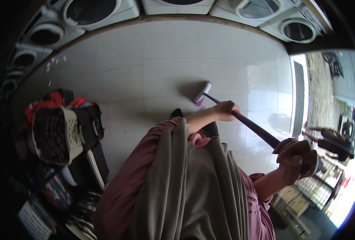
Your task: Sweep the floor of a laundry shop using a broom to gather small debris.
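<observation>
Both my hands grip the dark purple handle (255, 128) of a broom, which slants down and away to the left. My left hand (227, 111) is wrapped around the lower part of the handle, with the forearm reaching across in front of my body. Higher up, near the handle's top end, my right hand (297, 160) is closed around it. The broom head (203, 91), white with purple parts, is at the floor beyond my left hand. Its bristles are blurred and dark. Below it, the dark tip of one shoe (177, 113) shows beside my sleeve.
Front-loading washing machines (90, 12) line the far wall and left side. Small pale scraps (48, 66) lie on the tiled floor (171, 54) at left. Laundry baskets (75, 135) with clothes stand left. A doorway (297, 99) opens right, with people (333, 141) outside.
</observation>
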Demonstrator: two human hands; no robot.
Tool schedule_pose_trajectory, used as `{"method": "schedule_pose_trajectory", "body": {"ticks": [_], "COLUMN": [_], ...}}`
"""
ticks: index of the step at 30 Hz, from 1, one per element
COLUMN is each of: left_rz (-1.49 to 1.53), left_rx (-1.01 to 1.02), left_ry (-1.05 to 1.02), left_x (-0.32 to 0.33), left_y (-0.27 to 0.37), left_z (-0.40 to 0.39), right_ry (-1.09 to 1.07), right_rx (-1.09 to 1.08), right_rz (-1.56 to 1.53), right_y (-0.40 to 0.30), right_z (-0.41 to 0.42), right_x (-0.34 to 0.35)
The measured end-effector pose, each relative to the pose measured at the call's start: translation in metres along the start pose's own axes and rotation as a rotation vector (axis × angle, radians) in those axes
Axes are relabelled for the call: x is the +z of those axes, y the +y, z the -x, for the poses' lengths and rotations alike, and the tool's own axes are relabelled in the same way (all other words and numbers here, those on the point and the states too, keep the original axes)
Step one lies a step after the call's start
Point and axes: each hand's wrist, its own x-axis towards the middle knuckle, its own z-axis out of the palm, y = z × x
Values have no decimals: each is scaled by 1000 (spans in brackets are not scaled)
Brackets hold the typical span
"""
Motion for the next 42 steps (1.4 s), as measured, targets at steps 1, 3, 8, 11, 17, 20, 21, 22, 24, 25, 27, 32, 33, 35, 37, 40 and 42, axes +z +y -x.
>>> {"method": "schedule_pose_trajectory", "body": {"ticks": [1, 3, 8, 11, 17, 20, 21, 22, 24, 25, 27, 32, 33, 35, 37, 40, 42], "left_rz": [-13, -71, -547, -768, -740, -493, -393, -286, -285, -244, -156, 96, 39, -93, -221, -405, -479], "left_rx": [-44, -69, -321, -731, -827, -406, -314, -231, -79, -51, -98, -348, -330, -338, -304, -421, -637], "left_ry": [70, 257, 727, 1098, 1137, 1192, 1058, 1025, 813, 739, 555, 484, 508, 576, 752, 1065, 1295], "left_x": [-18, -62, -172, -212, -291, -293, -295, -293, -298, -302, -318, -388, -408, -449, -489, -556, -596], "left_y": [-18, -48, -117, -144, -134, -88, -71, -52, -23, -14, -12, -77, -93, -123, -156, -207, -228], "left_z": [12, 38, 117, 138, 69, -38, -71, -103, -152, -168, -179, -125, -111, -76, -27, 76, 152], "right_ry": [-8, 22, -37, -168, -163, 69, 201, 89, -45, -218, -581, -573, -485, -265, -186, -55, -37], "right_rx": [36, 101, 383, 457, 577, 317, 167, -62, -284, -311, -253, -267, -211, -154, -74, -54, 151], "right_rz": [-142, -301, -313, -322, -401, -193, -174, 84, 282, 88, -105, -10, -29, -122, -204, 161, -267], "right_y": [16, 51, 144, 191, 280, 277, 269, 245, 204, 197, 192, 256, 261, 269, 280, 308, 331], "right_z": [-14, -34, -47, -57, -141, -242, -280, -316, -382, -403, -436, -423, -426, -435, -444, -433, -403], "right_x": [6, 24, 98, 135, 70, -42, -71, -99, -119, -107, -58, 114, 139, 186, 242, 349, 425]}}
